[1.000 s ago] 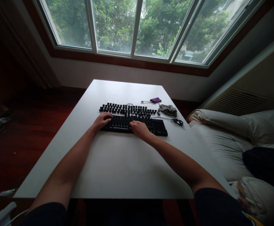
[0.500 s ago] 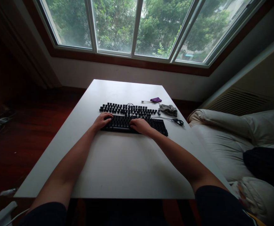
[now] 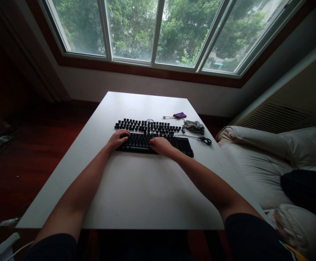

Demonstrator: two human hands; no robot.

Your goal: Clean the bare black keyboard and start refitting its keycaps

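A black keyboard (image 3: pixel 136 140) lies across the white table. My left hand (image 3: pixel 117 139) holds its left end, fingers over the top edge and corner. Over the middle of the keyboard is my right hand (image 3: pixel 161 145), its fingers drawn together and pointing down at the keys. Whatever may be between those fingertips is too small and hidden to make out. Just behind the keyboard, loose black keycaps (image 3: pixel 136 125) stand in rows, several of them close to its back edge.
A grey cloth (image 3: pixel 194 126) lies right of the keycaps. Behind it are a purple cloth (image 3: pixel 180 115) and a thin light stick (image 3: pixel 169 117). A bundled black cable (image 3: pixel 204 140) sits near the right edge of the white table (image 3: pixel 147 188). A pale sofa (image 3: pixel 256 163) stands at the right.
My right hand has shifted very slightly left over the keyboard. My left hand, the keyboard and the keycaps look the same.
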